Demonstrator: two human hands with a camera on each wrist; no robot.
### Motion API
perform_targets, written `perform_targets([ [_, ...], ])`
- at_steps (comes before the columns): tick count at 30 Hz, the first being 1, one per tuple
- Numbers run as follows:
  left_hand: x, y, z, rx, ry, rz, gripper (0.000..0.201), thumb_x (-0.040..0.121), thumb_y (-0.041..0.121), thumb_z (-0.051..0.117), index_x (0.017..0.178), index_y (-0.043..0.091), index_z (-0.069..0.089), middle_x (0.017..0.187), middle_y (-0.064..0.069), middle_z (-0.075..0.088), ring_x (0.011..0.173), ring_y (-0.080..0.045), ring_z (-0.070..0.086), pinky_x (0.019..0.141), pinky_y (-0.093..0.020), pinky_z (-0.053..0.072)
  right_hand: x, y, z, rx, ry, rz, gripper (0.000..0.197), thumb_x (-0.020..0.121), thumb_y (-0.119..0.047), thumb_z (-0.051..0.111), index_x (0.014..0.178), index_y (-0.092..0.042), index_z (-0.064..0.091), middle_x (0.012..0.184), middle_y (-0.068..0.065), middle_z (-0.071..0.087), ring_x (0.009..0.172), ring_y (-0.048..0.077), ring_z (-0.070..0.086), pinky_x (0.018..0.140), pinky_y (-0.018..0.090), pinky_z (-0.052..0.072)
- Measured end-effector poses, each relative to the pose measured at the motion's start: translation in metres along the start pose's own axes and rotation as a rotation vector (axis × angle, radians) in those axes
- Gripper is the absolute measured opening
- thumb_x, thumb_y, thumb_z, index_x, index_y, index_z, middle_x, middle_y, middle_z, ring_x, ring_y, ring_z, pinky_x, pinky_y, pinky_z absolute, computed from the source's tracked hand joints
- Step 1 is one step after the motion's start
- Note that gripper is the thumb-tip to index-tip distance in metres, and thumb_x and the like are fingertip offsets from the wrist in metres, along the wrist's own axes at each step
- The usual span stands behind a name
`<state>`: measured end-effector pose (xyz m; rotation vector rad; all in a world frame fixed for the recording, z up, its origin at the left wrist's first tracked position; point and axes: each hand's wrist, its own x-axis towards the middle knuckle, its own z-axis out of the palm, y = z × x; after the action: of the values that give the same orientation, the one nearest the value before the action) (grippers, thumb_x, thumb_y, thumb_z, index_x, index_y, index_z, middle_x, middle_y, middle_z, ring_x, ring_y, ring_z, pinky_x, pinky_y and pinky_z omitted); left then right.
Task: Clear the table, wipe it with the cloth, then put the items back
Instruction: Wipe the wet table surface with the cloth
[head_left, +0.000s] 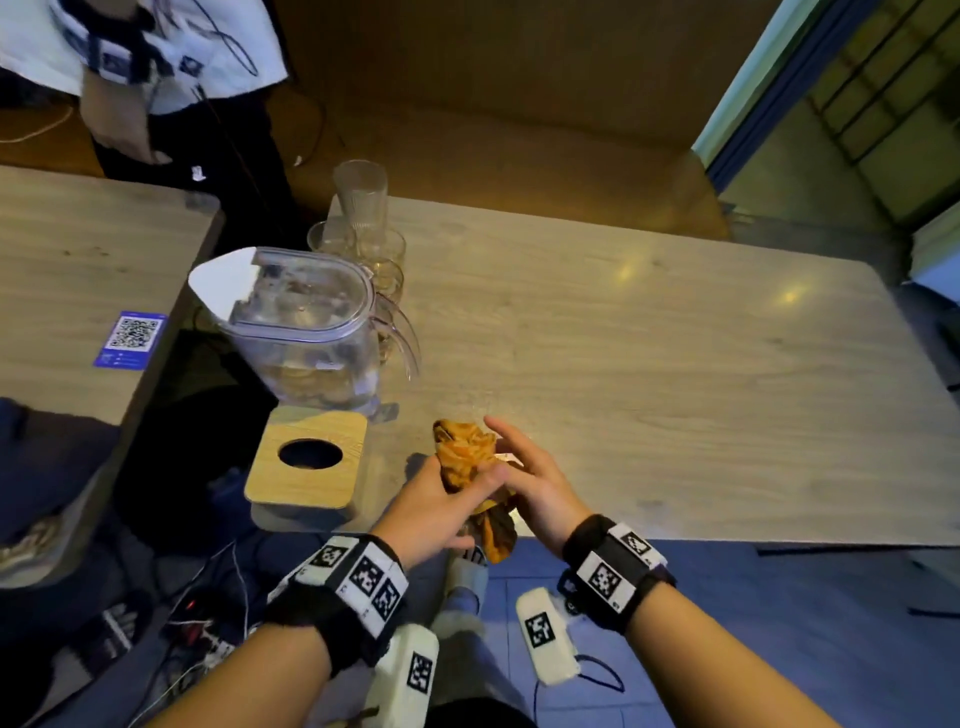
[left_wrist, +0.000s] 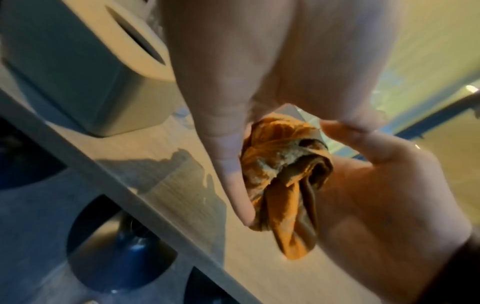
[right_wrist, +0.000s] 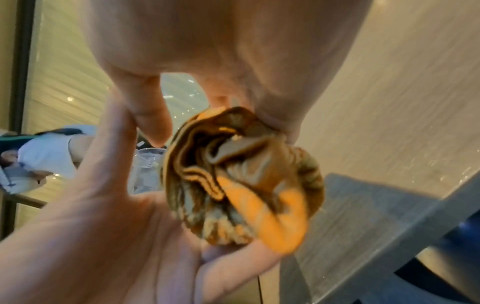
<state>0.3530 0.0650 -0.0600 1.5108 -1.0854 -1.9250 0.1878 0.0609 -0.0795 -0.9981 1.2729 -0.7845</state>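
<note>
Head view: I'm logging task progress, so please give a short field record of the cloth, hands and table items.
cloth: orange, bunched, held between both hands over the near edge of the table
left hand: grips the cloth
right hand: fingers straight, palm against the cloth
items: pitcher, glasses and tissue box stand at the table's left end

Pale wood-grain table, clear pitcher, stacked glasses, wood-lidded box — all at its left edge

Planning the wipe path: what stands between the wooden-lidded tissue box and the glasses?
The clear pitcher stands between the tissue box and the glasses, shown in the head view.
</note>
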Motion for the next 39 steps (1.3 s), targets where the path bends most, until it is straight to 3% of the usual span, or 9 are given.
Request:
perform_targets([
  [5, 0.005, 0.004, -0.002, -0.141, -0.014, 0.03, 0.049, 0.081, 0.039, 0.073, 0.122, 0.014, 0.062, 0.117, -0.008, 0.073, 0.102, -0.022, 0.073, 0.077, -0.048, 0.063, 0.002, 0.005, -0.02, 0.183, -0.012, 0.115, 0.097, 0.058, -0.04, 0.091, 0.141, -0.017, 0.047, 0.129, 0.023, 0.056, 0.118, 0.033, 0.06, 0.104, 0.049, 0.046],
  [8, 0.01, 0.001, -0.002, -0.157, -0.062, 0.047, 0.035, 0.093, 0.024, 0.067, 0.125, 0.013, 0.061, 0.118, -0.008, 0.073, 0.103, -0.021, 0.073, 0.073, -0.038, 0.062, -0.003, -0.004, -0.037, 0.381, -0.163, 0.193, 0.059, 0.084, -0.029, 0.073, 0.134, -0.004, 0.054, 0.132, 0.027, 0.056, 0.122, 0.041, 0.054, 0.108, 0.053, 0.04],
  [13, 0.02, -0.005, -0.001, -0.095, -0.149, 0.114, 0.029, 0.102, 0.001, 0.051, 0.123, 0.018, 0.062, 0.119, -0.002, 0.074, 0.114, -0.019, 0.068, 0.094, -0.039, 0.057, 0.001, -0.016, -0.056, 0.024, 0.014, 0.039, 0.021, 0.083, -0.016, 0.076, 0.096, -0.001, 0.072, 0.09, 0.013, 0.069, 0.081, 0.019, 0.061, 0.076, 0.03, 0.047],
  [16, 0.027, -0.004, -0.003, 0.036, -0.049, 0.189, 0.038, 0.1, -0.006, 0.048, 0.116, 0.024, 0.065, 0.112, 0.005, 0.076, 0.111, -0.012, 0.069, 0.1, -0.035, 0.054, 0.007, -0.025, -0.069, 0.019, 0.199, -0.025, 0.007, 0.089, -0.006, 0.067, 0.083, -0.005, 0.068, 0.079, 0.005, 0.067, 0.076, 0.013, 0.061, 0.076, 0.027, 0.048],
  [20, 0.038, -0.002, -0.005, 0.192, 0.091, 0.162, 0.042, 0.099, -0.005, 0.045, 0.12, 0.027, 0.062, 0.121, 0.002, 0.071, 0.114, -0.012, 0.065, 0.106, -0.04, 0.049, 0.015, -0.028, -0.078, 0.051, 0.234, 0.027, 0.029, 0.1, -0.029, 0.052, 0.107, -0.004, 0.063, 0.106, 0.016, 0.071, 0.101, 0.027, 0.066, 0.091, 0.044, 0.051],
  [25, 0.031, 0.005, -0.001, 0.267, 0.316, 0.248, 0.038, 0.096, 0.018, 0.065, 0.132, 0.025, 0.055, 0.123, 0.008, 0.062, 0.113, -0.009, 0.06, 0.098, -0.03, 0.047, 0.014, -0.05, -0.077, -0.302, 0.25, -0.07, 0.04, 0.095, -0.052, 0.05, 0.103, -0.014, 0.059, 0.1, 0.008, 0.069, 0.095, 0.02, 0.066, 0.091, 0.047, 0.052],
  [30, 0.013, 0.029, 0.015, 0.222, 0.122, 0.219, 0.042, 0.084, 0.055, 0.064, 0.106, 0.02, 0.069, 0.096, -0.002, 0.074, 0.087, -0.011, 0.072, 0.084, -0.03, 0.059, 0.002, -0.072, -0.067, -0.361, 0.24, -0.289, 0.024, 0.099, -0.035, 0.05, 0.094, -0.011, 0.053, 0.084, 0.0, 0.06, 0.078, 0.007, 0.056, 0.076, 0.037, 0.048],
  [34, 0.011, 0.04, 0.033, -0.21, -0.033, -0.073, 0.07, 0.077, 0.074, 0.045, 0.117, 0.019, 0.06, 0.116, -0.01, 0.071, 0.104, -0.028, 0.071, 0.099, -0.049, 0.054, -0.009, -0.08, -0.058, -0.276, 0.09, -0.338, 0.019, 0.098, -0.03, 0.05, 0.094, -0.011, 0.052, 0.083, -0.006, 0.057, 0.076, 0.004, 0.054, 0.072, 0.023, 0.047],
  [39, 0.009, 0.046, 0.036, -0.463, -0.065, -0.066, 0.064, 0.074, 0.055, 0.067, 0.124, 0.016, 0.061, 0.113, -0.013, 0.075, 0.104, -0.028, 0.073, 0.088, -0.048, 0.059, -0.02, -0.057, -0.046, 0.047, -0.002, -0.167, 0.029, 0.098, -0.033, 0.054, 0.107, -0.005, 0.055, 0.1, 0.011, 0.066, 0.094, 0.022, 0.062, 0.082, 0.041, 0.052],
])
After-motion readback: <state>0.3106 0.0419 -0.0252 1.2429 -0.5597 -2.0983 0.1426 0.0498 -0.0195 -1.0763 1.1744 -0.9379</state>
